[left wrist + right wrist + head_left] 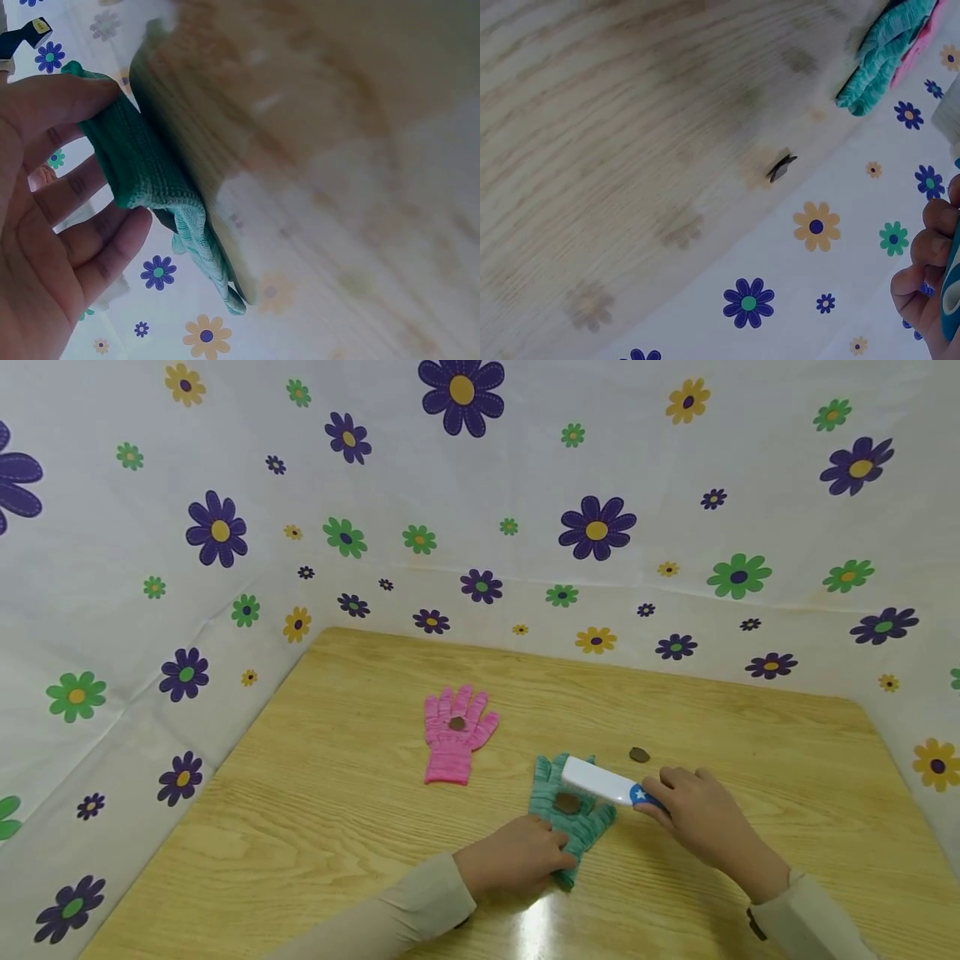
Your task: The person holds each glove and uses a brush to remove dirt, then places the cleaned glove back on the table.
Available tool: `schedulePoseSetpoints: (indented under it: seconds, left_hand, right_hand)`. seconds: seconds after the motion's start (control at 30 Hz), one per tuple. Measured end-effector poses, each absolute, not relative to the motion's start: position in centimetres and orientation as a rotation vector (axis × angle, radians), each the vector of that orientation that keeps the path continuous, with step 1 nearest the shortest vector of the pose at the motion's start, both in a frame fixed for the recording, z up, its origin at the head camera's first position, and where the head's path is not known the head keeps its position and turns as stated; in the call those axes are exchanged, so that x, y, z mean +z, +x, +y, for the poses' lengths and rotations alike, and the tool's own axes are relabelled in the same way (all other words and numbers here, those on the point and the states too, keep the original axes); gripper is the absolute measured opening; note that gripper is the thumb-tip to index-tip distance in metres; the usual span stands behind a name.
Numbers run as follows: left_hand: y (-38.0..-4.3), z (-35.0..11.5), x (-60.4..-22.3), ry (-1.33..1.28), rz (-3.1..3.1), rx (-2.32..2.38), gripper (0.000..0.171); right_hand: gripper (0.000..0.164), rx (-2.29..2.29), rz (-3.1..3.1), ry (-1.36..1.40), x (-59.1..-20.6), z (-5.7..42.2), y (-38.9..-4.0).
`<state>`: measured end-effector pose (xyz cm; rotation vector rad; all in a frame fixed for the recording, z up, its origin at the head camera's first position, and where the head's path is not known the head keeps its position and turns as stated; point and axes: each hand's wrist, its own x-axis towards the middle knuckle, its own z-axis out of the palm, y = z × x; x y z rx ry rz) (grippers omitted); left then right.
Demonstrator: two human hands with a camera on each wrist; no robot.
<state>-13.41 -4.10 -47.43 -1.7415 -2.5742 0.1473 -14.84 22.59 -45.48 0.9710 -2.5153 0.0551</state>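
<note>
A green knitted glove (577,831) lies on the table, fingers pointing away, with a brown patch (567,802) on its palm. My left hand (517,856) pinches its cuff; in the left wrist view the thumb presses on the cuff (124,150) and the other fingers are behind it. My right hand (701,814) grips the blue, star-marked handle of a white brush (600,779). The brush head is over the glove's fingers, close to the brown patch. In the right wrist view, part of the handle (951,292) shows in the curled fingers.
A pink knitted glove (448,752) with a smaller brown patch (457,723) lies to the left, farther back. One loose brown piece (639,754) sits on the wooden table (315,827) beyond the brush. White flower-printed cloth (525,477) walls the table's back and sides.
</note>
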Motion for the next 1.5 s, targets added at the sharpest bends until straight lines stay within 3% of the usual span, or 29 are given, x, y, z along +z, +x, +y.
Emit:
schedulePoseSetpoints:
  seconds: [0.27,0.5,1.1,1.4,1.5]
  left_hand:
    - [-13.6,-4.0,-47.6,-1.761,-2.640,0.146,0.011]
    - [-13.7,-3.9,-47.5,-1.760,-2.617,0.163,0.014]
    - [-13.6,-4.0,-47.7,-1.707,-2.552,0.185,0.018]
    - [-13.5,-4.0,-47.8,-1.713,-2.611,0.164,0.014]
    - [-13.6,-3.9,-47.6,-1.722,-2.641,0.157,0.013]
  right_hand:
    - [0.021,0.060,-2.585,1.111,-47.1,21.6,-14.2]
    - [0.021,0.028,-2.692,1.075,-47.9,20.9,-14.0]
    - [0.021,0.259,-2.923,0.550,-46.5,22.5,-15.9]
    - [0.022,0.059,-2.552,1.135,-46.7,21.6,-14.6]
    - [0.022,0.017,-2.593,1.196,-47.1,21.4,-14.2]
